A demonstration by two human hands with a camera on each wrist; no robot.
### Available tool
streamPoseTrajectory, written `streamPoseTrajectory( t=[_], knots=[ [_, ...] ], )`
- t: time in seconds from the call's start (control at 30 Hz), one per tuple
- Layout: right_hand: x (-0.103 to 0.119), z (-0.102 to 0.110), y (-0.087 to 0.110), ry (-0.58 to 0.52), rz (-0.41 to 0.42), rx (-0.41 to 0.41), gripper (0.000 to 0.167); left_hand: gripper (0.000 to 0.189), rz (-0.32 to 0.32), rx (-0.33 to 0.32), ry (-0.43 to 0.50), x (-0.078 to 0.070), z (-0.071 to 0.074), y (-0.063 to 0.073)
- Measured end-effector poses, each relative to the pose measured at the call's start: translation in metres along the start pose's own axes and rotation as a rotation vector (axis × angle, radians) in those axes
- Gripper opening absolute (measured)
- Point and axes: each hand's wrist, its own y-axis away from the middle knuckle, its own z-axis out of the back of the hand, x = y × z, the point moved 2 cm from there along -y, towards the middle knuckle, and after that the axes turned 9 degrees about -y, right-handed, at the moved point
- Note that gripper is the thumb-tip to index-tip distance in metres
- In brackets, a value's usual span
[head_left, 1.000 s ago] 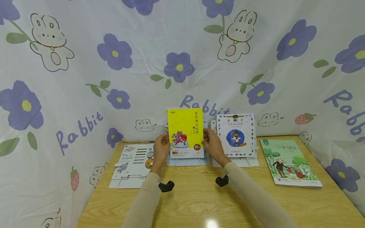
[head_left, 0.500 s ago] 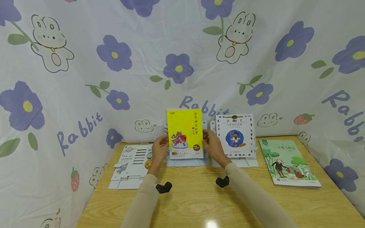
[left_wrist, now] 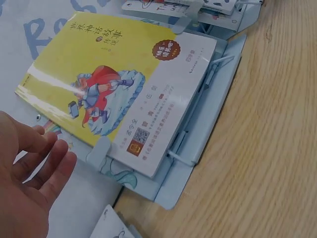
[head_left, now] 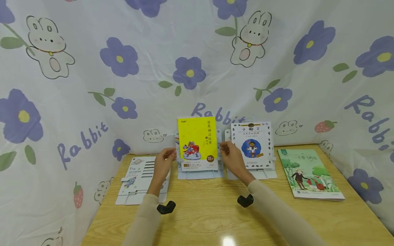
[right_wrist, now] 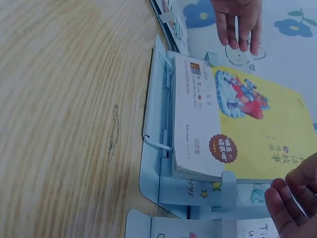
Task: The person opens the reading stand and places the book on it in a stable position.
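The yellow book [head_left: 194, 136] leans upright on the middle book stand [head_left: 200, 175], whose side clips [left_wrist: 100, 152] lap over its front near the lower part. My left hand [head_left: 162, 165] is beside the book's left edge, fingers loosely bent with a gap to the cover in the left wrist view. Off the right edge, my right hand [head_left: 233, 160] has thumb and fingers half bent near the other clip [right_wrist: 228, 191] and grips nothing. White page edges of the book show along its bottom in the right wrist view.
A white-covered book [head_left: 250, 160] stands on another stand to the right. The green book [head_left: 311, 174] lies flat at the far right of the wooden table [head_left: 200, 218]. On the left is a stand printed "Tiny universe" [head_left: 135, 171]. A patterned curtain [head_left: 154, 44] hangs behind.
My left hand has let go of the yellow book and moved away to the left. My right hand has drawn slightly back from its right edge. The book stays on the stand.
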Motion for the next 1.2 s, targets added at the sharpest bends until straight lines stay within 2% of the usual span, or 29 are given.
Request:
streamPoseTrajectory(
  t=[0.17,0.27,0.43,0.67,0.77,0.87,0.97,1.1,1.2],
  knots=[
    [0.008,-0.005,0.013,-0.018,0.023,0.069,0.020,0.027,0.012,0.011,-0.035,0.007,0.013,0.010],
    [0.009,-0.013,0.020,-0.027,0.006,0.117,0.017,0.025,0.037,0.002,-0.052,0.014,0.022,0.017],
    [0.010,-0.027,0.031,-0.086,-0.025,0.189,0.016,0.027,0.069,0.024,-0.074,0.028,0.039,0.029],
    [0.008,-0.055,0.048,-0.163,0.023,0.275,0.013,0.029,0.096,0.005,-0.101,0.048,0.066,0.041],
    [0.006,-0.068,0.055,-0.194,0.020,0.315,0.013,0.030,0.107,-0.010,-0.128,0.054,0.078,0.044],
    [0.006,-0.082,0.062,-0.224,-0.018,0.353,0.015,0.031,0.113,-0.018,-0.177,0.060,0.089,0.045],
    [0.009,-0.097,0.068,-0.213,-0.047,0.384,0.017,0.032,0.128,-0.028,-0.244,0.065,0.098,0.046],
    [0.012,-0.118,0.076,-0.187,-0.074,0.425,0.016,0.031,0.144,-0.048,-0.306,0.073,0.106,0.048],
    [0.015,-0.131,0.079,-0.210,-0.087,0.443,0.015,0.030,0.154,-0.063,-0.333,0.081,0.110,0.048]
  ],
)
